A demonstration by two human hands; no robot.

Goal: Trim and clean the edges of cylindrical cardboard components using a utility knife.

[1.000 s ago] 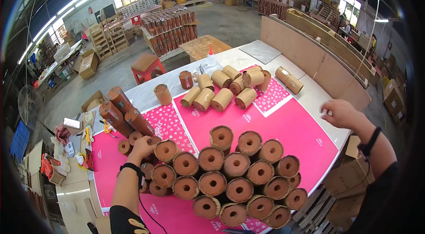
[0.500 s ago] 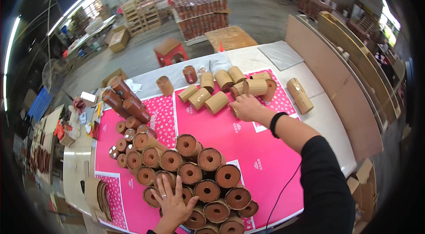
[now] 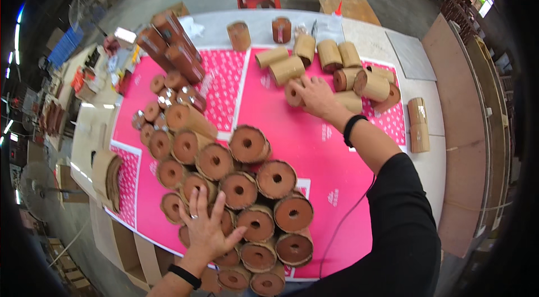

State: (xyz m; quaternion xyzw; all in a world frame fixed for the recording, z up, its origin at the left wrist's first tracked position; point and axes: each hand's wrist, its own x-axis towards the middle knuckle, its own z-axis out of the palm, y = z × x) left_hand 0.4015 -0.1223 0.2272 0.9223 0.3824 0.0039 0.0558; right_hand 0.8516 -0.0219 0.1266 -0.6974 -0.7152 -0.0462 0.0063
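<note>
Turned end-on since before, roll (image 3: 292, 97) pinched by right hand (image 3: 318, 96), end facing lower frame, left hand (image 3: 208, 233) spread over cardboard sleeves (image 3: 197, 122) holding cores (image 3: 246, 154)

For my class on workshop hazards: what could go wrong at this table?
The brown cylinder the right hand touches could knock tan cylinders lying nearby. The left hand, spread over the clustered cylinders, might push some out of line. The lone tan roll near the right edge of the table might roll off.
</note>
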